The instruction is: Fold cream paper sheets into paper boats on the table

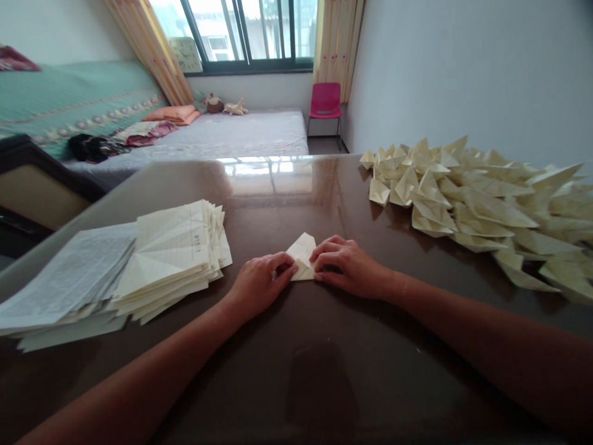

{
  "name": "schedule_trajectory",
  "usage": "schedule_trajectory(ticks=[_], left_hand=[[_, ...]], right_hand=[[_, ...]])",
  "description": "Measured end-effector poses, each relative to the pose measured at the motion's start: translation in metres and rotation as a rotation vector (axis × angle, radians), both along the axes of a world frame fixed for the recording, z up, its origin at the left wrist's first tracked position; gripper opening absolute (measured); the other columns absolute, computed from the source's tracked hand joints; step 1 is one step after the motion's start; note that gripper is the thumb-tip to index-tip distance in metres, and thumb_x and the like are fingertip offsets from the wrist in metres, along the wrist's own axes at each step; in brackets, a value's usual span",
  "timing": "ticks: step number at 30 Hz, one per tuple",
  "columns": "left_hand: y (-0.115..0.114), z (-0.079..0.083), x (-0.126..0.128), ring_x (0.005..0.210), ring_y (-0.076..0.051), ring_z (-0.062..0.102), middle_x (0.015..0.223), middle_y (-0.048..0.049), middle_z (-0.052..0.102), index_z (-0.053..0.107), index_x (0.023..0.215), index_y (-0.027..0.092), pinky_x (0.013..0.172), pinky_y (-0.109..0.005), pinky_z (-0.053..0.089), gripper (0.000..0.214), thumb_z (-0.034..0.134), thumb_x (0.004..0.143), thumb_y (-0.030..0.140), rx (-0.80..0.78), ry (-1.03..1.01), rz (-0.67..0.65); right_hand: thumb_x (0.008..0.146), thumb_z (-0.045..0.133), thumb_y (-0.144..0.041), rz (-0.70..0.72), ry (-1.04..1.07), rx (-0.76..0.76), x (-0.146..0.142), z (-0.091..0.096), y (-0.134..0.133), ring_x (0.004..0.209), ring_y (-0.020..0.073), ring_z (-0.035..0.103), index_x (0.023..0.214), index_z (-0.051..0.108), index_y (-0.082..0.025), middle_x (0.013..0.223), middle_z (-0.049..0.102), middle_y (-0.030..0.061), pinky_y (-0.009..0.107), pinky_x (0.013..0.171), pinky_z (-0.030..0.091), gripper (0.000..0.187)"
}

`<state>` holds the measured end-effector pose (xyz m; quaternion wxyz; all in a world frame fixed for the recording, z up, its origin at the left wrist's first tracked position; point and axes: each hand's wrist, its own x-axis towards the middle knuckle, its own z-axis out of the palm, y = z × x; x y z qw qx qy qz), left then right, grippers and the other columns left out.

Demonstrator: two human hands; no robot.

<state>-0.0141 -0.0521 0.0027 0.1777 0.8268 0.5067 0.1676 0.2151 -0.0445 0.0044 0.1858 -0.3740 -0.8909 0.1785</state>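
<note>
A small piece of folded cream paper [303,248] lies on the dark glossy table between my two hands. The thumb and fingers of my left hand [262,277] pinch its left edge. On the opposite side, my right hand [345,262] has its fingertips closed on the right edge. The fingers cover both side edges of the paper, while its pointed top and bottom edge show. To the left is a stack of creased cream sheets [171,247]. A large heap of folded paper boats [482,204] spreads over the table's right side.
Printed white sheets [69,272] lie left of the creased stack. The brown table [259,371] reaches toward a bed [259,133] under a window. A pink chair [326,102] stands by the wall, and a dark wooden chair back [44,185] is at the left.
</note>
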Motion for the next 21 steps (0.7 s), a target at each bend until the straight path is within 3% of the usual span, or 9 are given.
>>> schedule_trajectory(ticks=[7, 14, 21], left_hand=[[0.002, 0.003, 0.006, 0.064, -0.014, 0.059, 0.079, 0.0006, 0.067, 0.057, 0.084, 0.021, 0.06, -0.023, 0.039, 0.02, 0.047, 0.088, 0.038, 0.009, 0.073, 0.026], [0.004, 0.001, 0.007, 0.063, -0.014, 0.059, 0.076, 0.0043, 0.063, 0.05, 0.108, 0.024, 0.059, -0.024, 0.038, 0.024, 0.046, 0.088, 0.038, -0.013, 0.074, 0.031], [0.006, 0.0, 0.007, 0.063, -0.014, 0.06, 0.076, 0.0042, 0.064, 0.05, 0.107, 0.025, 0.057, -0.024, 0.037, 0.022, 0.044, 0.089, 0.036, 0.006, 0.126, 0.009]], right_hand=[[0.091, 0.052, -0.035, -0.086, -0.07, 0.013, -0.006, 0.002, -0.007, 0.108, 0.0215, 0.049, 0.085, 0.063, -0.02, 0.114, 0.063, 0.0046, 0.038, 0.084, 0.033, 0.019], [0.093, 0.05, -0.035, -0.121, -0.099, 0.014, -0.01, 0.001, -0.009, 0.114, 0.0223, 0.046, 0.086, 0.06, -0.018, 0.12, 0.059, 0.0074, 0.04, 0.088, 0.032, 0.021], [0.093, 0.05, -0.035, -0.146, -0.099, 0.024, -0.012, 0.0, -0.009, 0.113, 0.0212, 0.046, 0.083, 0.061, -0.017, 0.119, 0.059, 0.0073, 0.04, 0.089, 0.032, 0.023]])
